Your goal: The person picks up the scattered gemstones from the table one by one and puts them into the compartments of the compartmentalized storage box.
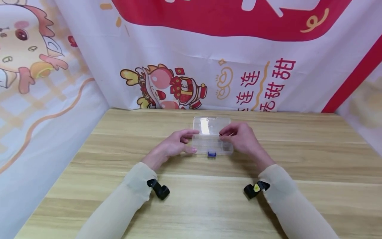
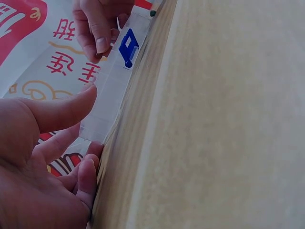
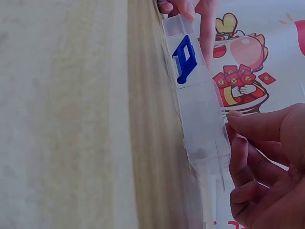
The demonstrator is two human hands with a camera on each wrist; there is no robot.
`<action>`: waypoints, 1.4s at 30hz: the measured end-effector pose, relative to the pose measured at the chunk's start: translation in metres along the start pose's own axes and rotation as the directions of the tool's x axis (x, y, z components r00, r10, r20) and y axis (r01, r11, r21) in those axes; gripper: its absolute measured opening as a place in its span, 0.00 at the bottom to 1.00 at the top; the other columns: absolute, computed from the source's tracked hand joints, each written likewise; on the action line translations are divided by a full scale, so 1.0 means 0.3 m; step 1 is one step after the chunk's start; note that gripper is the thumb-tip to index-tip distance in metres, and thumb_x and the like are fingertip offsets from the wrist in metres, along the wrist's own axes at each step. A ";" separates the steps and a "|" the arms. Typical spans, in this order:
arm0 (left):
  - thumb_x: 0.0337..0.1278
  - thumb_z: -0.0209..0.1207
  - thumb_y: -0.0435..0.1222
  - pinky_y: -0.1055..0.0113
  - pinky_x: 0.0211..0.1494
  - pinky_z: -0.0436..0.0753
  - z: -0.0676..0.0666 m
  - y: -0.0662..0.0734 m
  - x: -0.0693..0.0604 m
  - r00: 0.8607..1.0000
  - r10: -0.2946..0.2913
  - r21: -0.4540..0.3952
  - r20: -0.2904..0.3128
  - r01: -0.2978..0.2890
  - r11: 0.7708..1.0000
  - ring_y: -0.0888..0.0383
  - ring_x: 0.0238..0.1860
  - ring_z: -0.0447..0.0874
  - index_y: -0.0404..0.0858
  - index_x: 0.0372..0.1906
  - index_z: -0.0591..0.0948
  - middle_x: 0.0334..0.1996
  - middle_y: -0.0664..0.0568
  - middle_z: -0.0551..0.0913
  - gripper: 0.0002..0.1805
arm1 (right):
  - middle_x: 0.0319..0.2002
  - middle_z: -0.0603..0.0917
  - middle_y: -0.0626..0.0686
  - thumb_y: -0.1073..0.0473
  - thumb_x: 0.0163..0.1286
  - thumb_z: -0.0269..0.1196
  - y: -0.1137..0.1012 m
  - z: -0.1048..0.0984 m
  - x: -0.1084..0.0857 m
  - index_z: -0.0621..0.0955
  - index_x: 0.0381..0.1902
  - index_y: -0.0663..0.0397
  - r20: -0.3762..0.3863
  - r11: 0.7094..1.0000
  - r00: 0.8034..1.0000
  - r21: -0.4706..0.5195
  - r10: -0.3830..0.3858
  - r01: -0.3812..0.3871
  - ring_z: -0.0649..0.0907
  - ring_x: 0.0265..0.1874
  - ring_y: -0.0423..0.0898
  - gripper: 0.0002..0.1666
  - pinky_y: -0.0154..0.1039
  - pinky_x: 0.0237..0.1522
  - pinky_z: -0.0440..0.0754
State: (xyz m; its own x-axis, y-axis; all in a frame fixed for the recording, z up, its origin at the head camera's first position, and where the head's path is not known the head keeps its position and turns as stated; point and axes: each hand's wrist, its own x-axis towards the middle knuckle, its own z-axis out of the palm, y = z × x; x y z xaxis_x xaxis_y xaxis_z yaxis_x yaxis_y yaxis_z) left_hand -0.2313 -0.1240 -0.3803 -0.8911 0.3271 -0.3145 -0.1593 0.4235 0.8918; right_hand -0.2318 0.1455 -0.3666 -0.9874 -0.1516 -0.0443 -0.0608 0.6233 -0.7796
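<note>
A clear plastic compartment box (image 1: 206, 146) lies on the table with its lid (image 1: 215, 124) raised at the back. A blue latch (image 2: 127, 47) hangs on its front side. My left hand (image 1: 176, 142) holds the box's left end, thumb at the front corner and index finger along the back. Over the right compartments, my right hand (image 1: 241, 136) pinches a tiny dark red piece (image 1: 221, 134) between thumb and fingertips. In the right wrist view those fingertips (image 3: 236, 114) hide the piece. Its exact kind is too small to tell.
The wooden table (image 1: 203, 205) reaches back to a printed cloth (image 1: 185, 49) hanging behind it. Another cloth (image 1: 44, 109) hangs along the left side. Black wrist cameras (image 1: 159, 190) sit on both cream sleeves.
</note>
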 end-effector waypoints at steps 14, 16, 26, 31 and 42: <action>0.57 0.74 0.32 0.53 0.68 0.71 0.000 0.002 0.003 1.000 -0.007 -0.003 -0.007 0.007 1.000 0.48 0.66 0.69 0.60 0.73 0.77 0.73 0.53 0.74 0.39 | 0.46 0.89 0.54 0.61 0.71 0.71 -0.009 0.006 -0.006 0.90 0.50 0.50 0.033 0.998 0.999 -0.059 0.018 -0.016 0.83 0.45 0.50 0.11 0.40 0.46 0.80; 0.57 0.74 0.32 0.55 0.66 0.72 -0.001 0.004 0.004 1.000 -0.006 -0.009 -0.004 0.006 1.000 0.48 0.65 0.69 0.60 0.73 0.77 0.72 0.53 0.74 0.39 | 0.46 0.89 0.54 0.61 0.71 0.71 -0.008 0.006 -0.005 0.90 0.50 0.51 0.037 0.998 0.999 -0.060 0.021 -0.018 0.82 0.45 0.50 0.11 0.40 0.46 0.80; 0.57 0.74 0.32 0.56 0.66 0.71 0.000 0.000 -0.001 1.000 -0.014 -0.008 -0.002 0.014 1.000 0.48 0.65 0.69 0.60 0.73 0.77 0.73 0.53 0.73 0.39 | 0.44 0.89 0.54 0.61 0.73 0.70 0.000 0.014 -0.004 0.90 0.50 0.51 0.053 0.998 0.999 -0.069 -0.001 0.004 0.82 0.43 0.49 0.10 0.40 0.44 0.80; 0.58 0.74 0.32 0.55 0.66 0.71 -0.001 0.003 -0.002 1.000 -0.015 -0.009 -0.003 0.015 1.000 0.48 0.66 0.68 0.60 0.73 0.77 0.74 0.53 0.73 0.39 | 0.44 0.88 0.54 0.61 0.73 0.69 0.000 0.012 -0.005 0.90 0.50 0.50 0.057 0.997 0.998 -0.076 -0.002 0.007 0.81 0.43 0.50 0.10 0.40 0.43 0.80; 0.58 0.74 0.31 0.56 0.65 0.71 0.000 -0.002 0.003 1.000 -0.011 -0.017 -0.002 0.011 1.000 0.48 0.65 0.68 0.60 0.73 0.77 0.73 0.53 0.73 0.39 | 0.43 0.88 0.54 0.61 0.73 0.69 -0.003 0.011 -0.006 0.90 0.49 0.51 0.068 0.995 0.997 -0.096 -0.023 0.029 0.81 0.42 0.50 0.09 0.40 0.42 0.80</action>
State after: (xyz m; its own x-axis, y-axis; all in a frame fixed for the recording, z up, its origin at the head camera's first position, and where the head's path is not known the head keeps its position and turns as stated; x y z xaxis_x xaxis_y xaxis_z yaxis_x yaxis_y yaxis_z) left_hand -0.2319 -0.1239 -0.3811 -0.8900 0.3211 -0.3237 -0.1763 0.4124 0.8938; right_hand -0.2294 0.1425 -0.3679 -0.9737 -0.2173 -0.0686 -0.1033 0.6896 -0.7168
